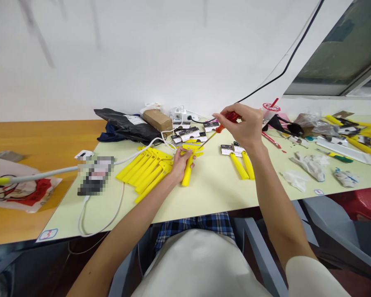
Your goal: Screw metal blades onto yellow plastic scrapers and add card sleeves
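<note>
My left hand (179,165) is closed around a yellow T-shaped plastic tool (187,177), holding it upright on the pale table. In my right hand (247,123), raised to the right, is a red-handled screwdriver (220,128). Its shaft slants down to the left, and the tip meets the head of the yellow tool; the exact contact point is too small to make out. Beside my left wrist lies a fanned row of several similar yellow tools (146,167). Two yellow handles with cards (239,166) lie right of my left hand.
Black-and-white cards (189,133) lie behind my hands, near a cardboard box (157,120) and a black plastic bag (131,126). A white cable (136,154) crosses the left side past a blurred dark object (95,176). Crumpled white wrappers (311,165) and more yellow tools (366,138) lie right.
</note>
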Demonstrator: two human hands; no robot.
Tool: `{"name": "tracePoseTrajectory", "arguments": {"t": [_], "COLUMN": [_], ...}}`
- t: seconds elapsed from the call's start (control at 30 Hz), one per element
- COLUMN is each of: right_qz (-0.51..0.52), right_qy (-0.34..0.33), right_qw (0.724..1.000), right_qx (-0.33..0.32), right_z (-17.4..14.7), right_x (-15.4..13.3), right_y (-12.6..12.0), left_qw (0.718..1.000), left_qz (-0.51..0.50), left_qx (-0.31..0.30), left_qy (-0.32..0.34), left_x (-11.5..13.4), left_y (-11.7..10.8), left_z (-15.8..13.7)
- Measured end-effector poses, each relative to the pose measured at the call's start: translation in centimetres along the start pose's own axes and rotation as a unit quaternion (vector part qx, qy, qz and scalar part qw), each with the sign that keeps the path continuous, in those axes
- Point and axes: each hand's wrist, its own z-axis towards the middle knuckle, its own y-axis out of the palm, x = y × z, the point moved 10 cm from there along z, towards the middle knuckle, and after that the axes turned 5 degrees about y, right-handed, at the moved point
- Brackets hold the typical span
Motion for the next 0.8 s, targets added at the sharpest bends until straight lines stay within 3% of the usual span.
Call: {"name": "tracePoseTrajectory", "arguments": {"t": [0.27,0.6,0.8], "right_qz": [-0.02,-0.042,-0.062], "right_qy": [-0.007,-0.02,-0.001], "right_qw": [1.0,0.995,0.994], "right_qx": [-0.023,-0.084,-0.087], "right_z": [0.3,-0.3,1.4], "right_x": [-0.5,-2.1,-1.9], "right_y": [1.0,4.5,5.7], "left_qw": [1.0,1.0,1.0], "left_qz": [0.007,0.008,-0.009], "left_qx": [-0.002,0.007,0.008], "left_qy": [0.003,-0.006,-0.008], "left_x": [0.0,-0.2,0.0], "left_y": [0.0,-0.2,-0.1], "left_z": [0.0,0.1,-0.1]}}
